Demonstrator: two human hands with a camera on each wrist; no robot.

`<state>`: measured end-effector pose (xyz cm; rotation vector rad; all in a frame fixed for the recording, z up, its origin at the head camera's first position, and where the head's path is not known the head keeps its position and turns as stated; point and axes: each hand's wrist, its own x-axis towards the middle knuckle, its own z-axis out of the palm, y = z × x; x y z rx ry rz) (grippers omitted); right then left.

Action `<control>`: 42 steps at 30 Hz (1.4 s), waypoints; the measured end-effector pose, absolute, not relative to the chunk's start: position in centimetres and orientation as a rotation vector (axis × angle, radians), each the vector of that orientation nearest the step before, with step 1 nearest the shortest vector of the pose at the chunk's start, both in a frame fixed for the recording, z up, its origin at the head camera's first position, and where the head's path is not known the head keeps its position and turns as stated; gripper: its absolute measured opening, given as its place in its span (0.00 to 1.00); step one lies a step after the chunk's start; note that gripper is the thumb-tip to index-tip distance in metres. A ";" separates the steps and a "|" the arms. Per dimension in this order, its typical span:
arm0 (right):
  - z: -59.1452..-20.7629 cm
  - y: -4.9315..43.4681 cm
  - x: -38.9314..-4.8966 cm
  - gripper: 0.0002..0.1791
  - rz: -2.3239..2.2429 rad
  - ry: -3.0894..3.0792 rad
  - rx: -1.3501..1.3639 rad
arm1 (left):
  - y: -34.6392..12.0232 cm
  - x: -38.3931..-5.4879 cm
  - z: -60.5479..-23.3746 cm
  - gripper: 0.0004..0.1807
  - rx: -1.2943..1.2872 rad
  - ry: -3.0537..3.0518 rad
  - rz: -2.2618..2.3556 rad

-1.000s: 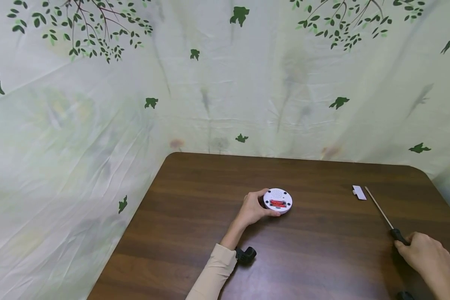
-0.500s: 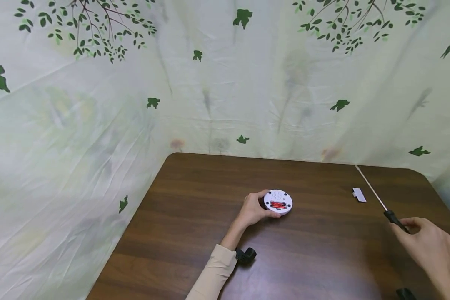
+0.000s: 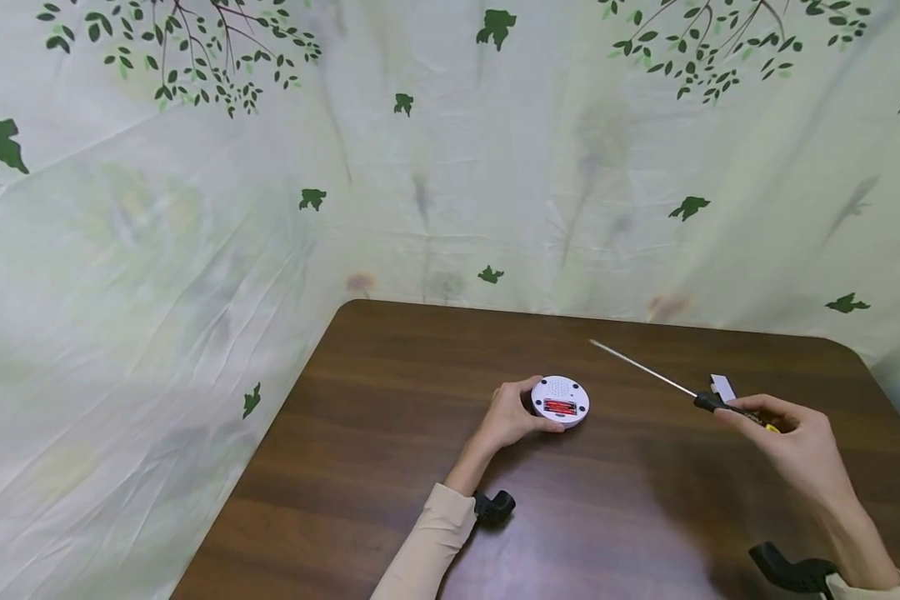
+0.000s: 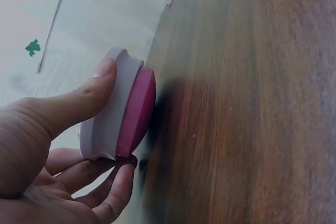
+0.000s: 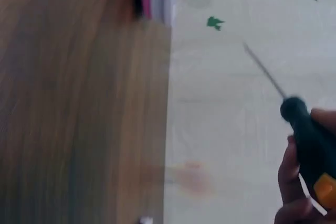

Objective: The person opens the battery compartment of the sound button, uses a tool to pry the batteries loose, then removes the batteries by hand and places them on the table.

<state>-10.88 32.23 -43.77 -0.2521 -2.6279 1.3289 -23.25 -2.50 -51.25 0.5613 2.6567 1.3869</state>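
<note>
My left hand [image 3: 506,417] grips a round white device [image 3: 560,388] by its rim. Its underside faces up, showing small holes, dark feet and an uncovered compartment with red batteries [image 3: 560,407]. Seen by the left wrist camera, the other side of the device is pink [image 4: 139,108], facing the table. My right hand [image 3: 802,446] holds a screwdriver [image 3: 645,368] by its dark handle above the table. The long shaft points left, past the far side of the device, apart from it. Yellow [image 5: 325,188] shows at the handle's rear end.
A small white battery cover [image 3: 722,386] lies on the brown wooden table [image 3: 420,367], partly hidden behind the screwdriver handle. Behind the table hangs a pale cloth [image 3: 450,183] with printed leaves. Black wrist cameras [image 3: 495,507] sit at both wrists.
The right hand has raised the screwdriver and moved left and farther from me. Its tip has swung from beside the battery cover toward the device. The left hand holds the device nearly still.
</note>
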 end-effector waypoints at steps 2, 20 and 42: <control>-43.5 32.2 -11.3 0.17 1.366 -2.679 -0.256 | -2.5 -23.3 -51.2 0.45 0.553 2.650 1.395; -42.3 32.8 -13.5 0.17 1.217 -2.877 -0.016 | -2.6 -23.6 -50.8 0.43 0.573 2.656 1.397; -34.6 29.0 -18.2 0.11 1.026 -3.130 0.339 | -2.3 -23.6 -51.4 0.45 0.600 2.731 1.354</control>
